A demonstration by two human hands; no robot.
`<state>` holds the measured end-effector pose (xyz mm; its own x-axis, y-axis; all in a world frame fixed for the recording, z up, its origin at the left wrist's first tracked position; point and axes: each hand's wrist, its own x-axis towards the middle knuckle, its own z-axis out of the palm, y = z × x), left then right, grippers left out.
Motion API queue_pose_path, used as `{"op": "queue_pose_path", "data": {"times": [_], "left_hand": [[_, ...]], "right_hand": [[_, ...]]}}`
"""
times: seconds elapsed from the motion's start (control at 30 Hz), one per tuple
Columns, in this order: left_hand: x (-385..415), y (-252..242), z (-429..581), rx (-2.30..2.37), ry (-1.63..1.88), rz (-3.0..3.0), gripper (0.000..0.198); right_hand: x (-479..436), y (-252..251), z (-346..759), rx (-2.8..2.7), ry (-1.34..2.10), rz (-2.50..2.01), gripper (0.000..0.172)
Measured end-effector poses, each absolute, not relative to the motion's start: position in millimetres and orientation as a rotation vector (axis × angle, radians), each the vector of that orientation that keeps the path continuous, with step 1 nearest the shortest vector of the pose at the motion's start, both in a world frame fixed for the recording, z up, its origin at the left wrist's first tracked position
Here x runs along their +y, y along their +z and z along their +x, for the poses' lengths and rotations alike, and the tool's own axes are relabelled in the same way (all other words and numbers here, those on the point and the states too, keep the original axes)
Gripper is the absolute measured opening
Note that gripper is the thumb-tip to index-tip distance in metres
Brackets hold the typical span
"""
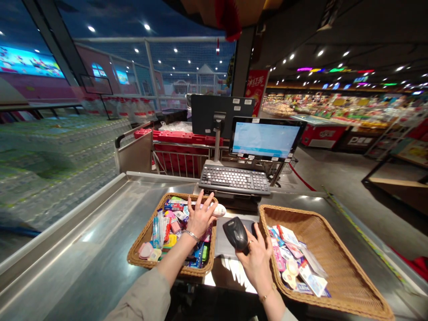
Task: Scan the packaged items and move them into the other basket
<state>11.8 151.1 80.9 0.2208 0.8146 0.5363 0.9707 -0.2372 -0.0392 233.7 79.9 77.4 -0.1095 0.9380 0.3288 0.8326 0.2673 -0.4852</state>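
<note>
My left hand is over the left wicker basket, its fingers spread. Close to its fingertips, by the basket's right rim, is a white rounded object; I cannot tell whether the fingers touch it. Small packaged goods fill this basket, including blue, red, yellow and pink pieces. My right hand holds a black barcode scanner between thumb and fingers, its head tilted toward the left basket. Beside that hand, the right wicker basket has more small packages gathered in its left part.
Both baskets rest on a metal checkout counter. A grey plate lies between them. Behind are a black keyboard, a lit screen and a second monitor's back. Wrapped bottle packs are stacked at the left.
</note>
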Motion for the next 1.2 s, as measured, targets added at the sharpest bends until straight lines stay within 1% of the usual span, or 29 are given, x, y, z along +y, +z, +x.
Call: {"op": "queue_pose_path", "data": {"times": [0.67, 1.2], "left_hand": [[154.7, 79.5, 12.6, -1.638, -0.579, -2.148, 0.056], [157.2, 78.3, 14.8, -1.616, -0.604, -2.095, 0.058]], "right_hand": [[79.3, 74.7, 235.4, -1.957, 0.208, -1.563, 0.032], [78.9, 77.7, 236.1, -1.995, 0.238, -1.485, 0.037]]}}
